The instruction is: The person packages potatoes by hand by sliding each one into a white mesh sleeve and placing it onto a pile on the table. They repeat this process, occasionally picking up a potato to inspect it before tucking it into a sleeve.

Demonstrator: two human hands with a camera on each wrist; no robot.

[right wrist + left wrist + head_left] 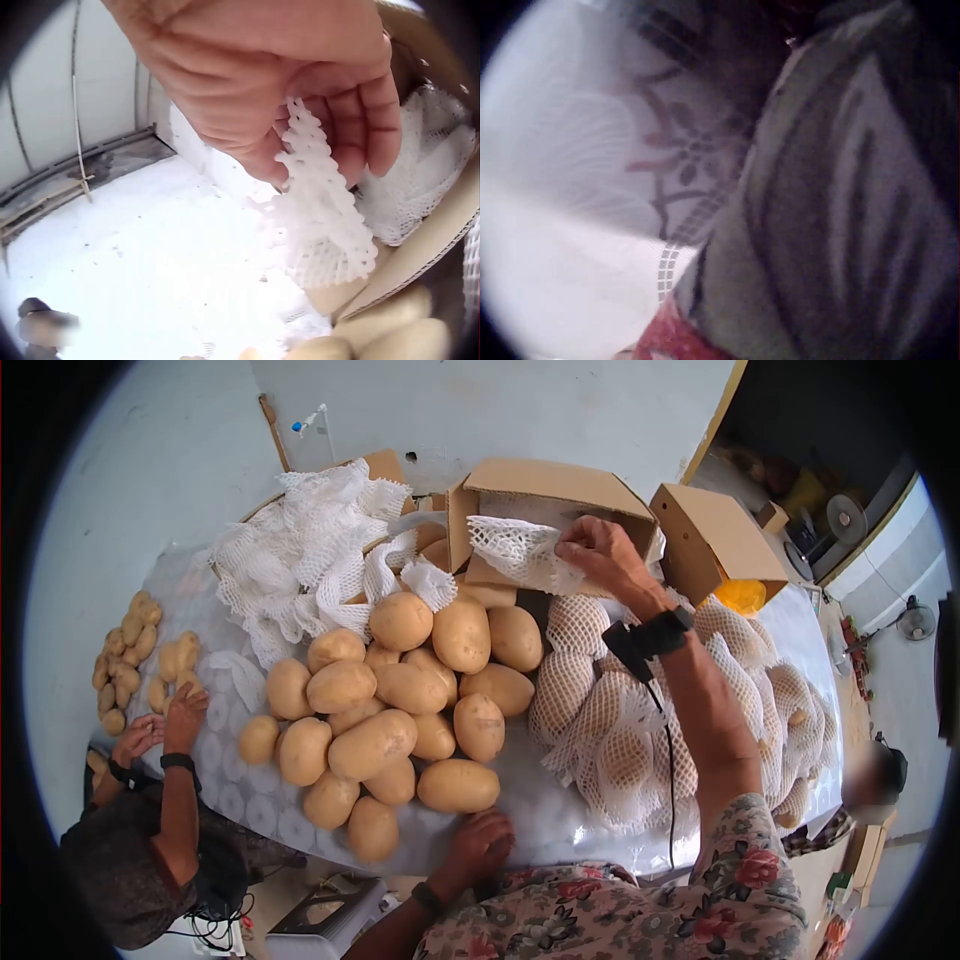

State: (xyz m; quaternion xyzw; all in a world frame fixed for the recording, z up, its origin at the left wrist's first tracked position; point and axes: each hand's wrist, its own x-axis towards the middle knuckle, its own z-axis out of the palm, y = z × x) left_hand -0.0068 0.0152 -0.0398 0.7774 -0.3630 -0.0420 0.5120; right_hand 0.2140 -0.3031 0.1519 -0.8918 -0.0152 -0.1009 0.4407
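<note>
My right hand [605, 555] pinches a white foam net sleeve [510, 545] in front of an open cardboard box [570, 480]. The right wrist view shows the sleeve [322, 225] hanging from between thumb and fingers, with more white netting [420, 165] inside the box. Down at the table's near edge, my left hand [480, 850] lies with loosely curled fingers, close below a heap of bare potatoes [375, 745]. The left wrist view has only patterned shirt cloth [802, 225] and the table covering [570, 150]. Potatoes in foam nets [565, 700] are piled under my right forearm.
A large heap of loose foam nets [300, 540] stands at the back left. Another cardboard box [715, 540] with a yellow bag [740, 597] is at the back right. At the left end, another person [150, 830] reaches toward smaller potato piles [125, 660]. A black cable [671, 780] hangs from my right wrist.
</note>
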